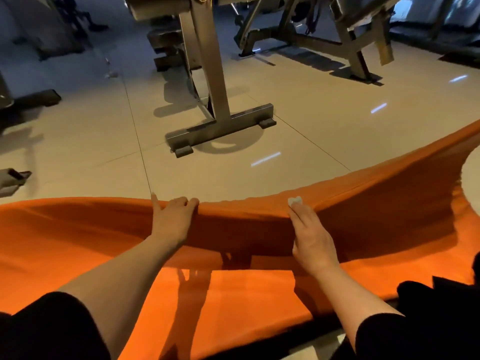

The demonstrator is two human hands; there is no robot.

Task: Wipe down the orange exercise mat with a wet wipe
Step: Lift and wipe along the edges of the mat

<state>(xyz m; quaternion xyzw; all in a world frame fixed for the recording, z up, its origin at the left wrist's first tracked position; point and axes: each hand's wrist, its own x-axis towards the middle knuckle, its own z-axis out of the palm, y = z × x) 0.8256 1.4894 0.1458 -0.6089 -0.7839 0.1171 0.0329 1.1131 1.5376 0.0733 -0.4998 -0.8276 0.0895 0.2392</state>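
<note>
The orange exercise mat [78,242] stretches across the lower half of the head view, its far long edge lifted and folded toward me. My left hand [172,219] grips that raised edge, fingers curled over the top. My right hand [311,237] holds the same edge further right. A small white wet wipe [294,200] shows at its fingertips, pressed against the mat's edge. The mat's right end [441,172] rises off the floor.
Beyond the mat lies a beige tiled floor [285,105]. A metal bench stand with a T-shaped foot [220,128] stands close to the mat's far edge. More gym machine frames [337,42] fill the back. A grey object [13,180] lies at the left.
</note>
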